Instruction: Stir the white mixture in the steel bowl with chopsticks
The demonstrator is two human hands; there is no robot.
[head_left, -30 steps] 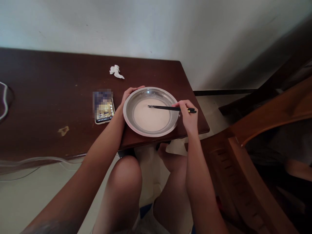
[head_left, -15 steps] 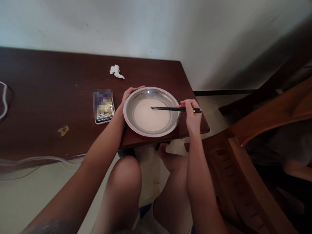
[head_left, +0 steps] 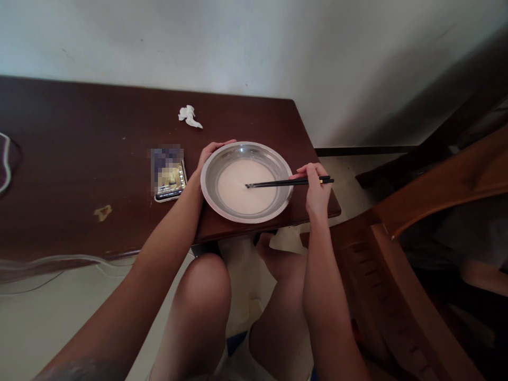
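Note:
A wide steel bowl point(head_left: 211, 182) stands at the front right of the table, partly filled with a milky, off-white liquid point(head_left: 250, 200). My left hand point(head_left: 207, 154) curves round the bowl's far left side, gripping it at the rim; some of its fingers are hidden behind the bowl. Between the fingers of my right hand point(head_left: 318, 193) is a pair of black chopsticks point(head_left: 280, 183), held near the back ends. They cross the right rim, and their tips meet the liquid close to the middle of the bowl.
Left of the bowl lies a phone point(head_left: 171, 182) with a lit screen, partly blurred. Behind it is a crumpled tissue point(head_left: 189, 116) on the dark wooden table point(head_left: 79, 137). White cables point(head_left: 67, 257) run along the front edge. A wooden chair point(head_left: 387, 254) stands at the right, with a person's arm beyond.
My right hand has shifted slightly right, and the chopstick tips have moved a little toward me in the liquid. The left hand and the bowl have stayed in place.

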